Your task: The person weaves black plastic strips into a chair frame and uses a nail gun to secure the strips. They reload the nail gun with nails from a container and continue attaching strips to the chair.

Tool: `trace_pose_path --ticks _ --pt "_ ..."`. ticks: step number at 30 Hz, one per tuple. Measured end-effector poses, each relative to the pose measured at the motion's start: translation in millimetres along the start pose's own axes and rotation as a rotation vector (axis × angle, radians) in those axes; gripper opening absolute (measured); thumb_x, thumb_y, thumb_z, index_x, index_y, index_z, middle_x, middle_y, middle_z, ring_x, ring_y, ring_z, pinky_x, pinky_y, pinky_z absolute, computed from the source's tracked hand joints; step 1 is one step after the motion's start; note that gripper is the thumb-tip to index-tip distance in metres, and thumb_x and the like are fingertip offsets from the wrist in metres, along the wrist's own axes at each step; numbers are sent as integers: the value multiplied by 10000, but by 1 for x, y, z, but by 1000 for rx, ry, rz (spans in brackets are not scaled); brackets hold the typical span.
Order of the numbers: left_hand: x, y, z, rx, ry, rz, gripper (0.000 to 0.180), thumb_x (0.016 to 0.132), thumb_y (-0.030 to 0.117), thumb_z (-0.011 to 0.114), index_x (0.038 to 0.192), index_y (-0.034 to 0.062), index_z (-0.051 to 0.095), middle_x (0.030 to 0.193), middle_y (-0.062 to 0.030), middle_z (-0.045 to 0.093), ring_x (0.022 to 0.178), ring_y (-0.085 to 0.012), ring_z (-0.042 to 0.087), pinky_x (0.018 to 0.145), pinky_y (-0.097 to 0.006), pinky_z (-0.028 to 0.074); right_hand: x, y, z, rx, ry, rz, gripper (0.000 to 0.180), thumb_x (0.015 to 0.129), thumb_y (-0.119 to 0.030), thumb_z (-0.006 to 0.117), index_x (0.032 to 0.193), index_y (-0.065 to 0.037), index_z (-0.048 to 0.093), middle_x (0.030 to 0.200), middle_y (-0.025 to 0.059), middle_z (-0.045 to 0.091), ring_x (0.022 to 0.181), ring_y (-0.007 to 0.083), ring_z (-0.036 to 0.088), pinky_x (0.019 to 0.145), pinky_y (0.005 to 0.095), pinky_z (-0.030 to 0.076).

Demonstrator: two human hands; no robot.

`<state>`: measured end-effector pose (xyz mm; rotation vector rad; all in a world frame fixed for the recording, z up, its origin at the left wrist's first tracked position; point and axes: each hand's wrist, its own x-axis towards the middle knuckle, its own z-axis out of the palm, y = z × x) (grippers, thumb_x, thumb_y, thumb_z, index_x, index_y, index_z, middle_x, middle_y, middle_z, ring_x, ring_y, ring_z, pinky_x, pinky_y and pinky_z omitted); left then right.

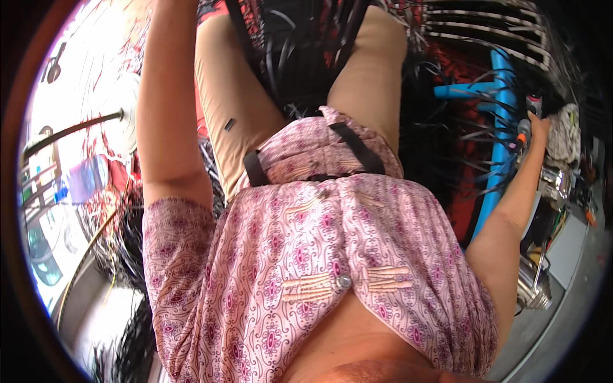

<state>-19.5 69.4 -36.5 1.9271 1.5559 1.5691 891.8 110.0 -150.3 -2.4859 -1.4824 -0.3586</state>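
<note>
My right arm stretches out to the right. At its end, my right hand [539, 127] is small in the picture, its fingers bent around a dark tool [534, 102] with grey and reddish parts. Just beside it is a grey handle with an orange band [522, 136]; I cannot tell whether it belongs to the same tool. My left arm [172, 96] rises past the top edge, so the left hand is out of sight. Black plastic strips [294, 57] hang and lie between my knees.
A blue frame [502, 83] stands to my right, with loose black strips around it. Beyond it are a crumpled pale cloth [563, 134], shiny metal items [554, 184] and a grey surface [570, 246]. A curved rod [70, 133] and more black strips [131, 226] are on my left.
</note>
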Motion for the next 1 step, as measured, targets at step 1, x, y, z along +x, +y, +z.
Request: trace_pose_path --ticks 1 --pt "10 -6 0 -26 1 40 225 851 290 841 893 73 799 830 -49 755 768 -112 681 750 -281 554 2 -3 1 -227 62 15 963 728 -486 852 1444 52 499 1361 300 606 1210 404 635 1025 465 491"
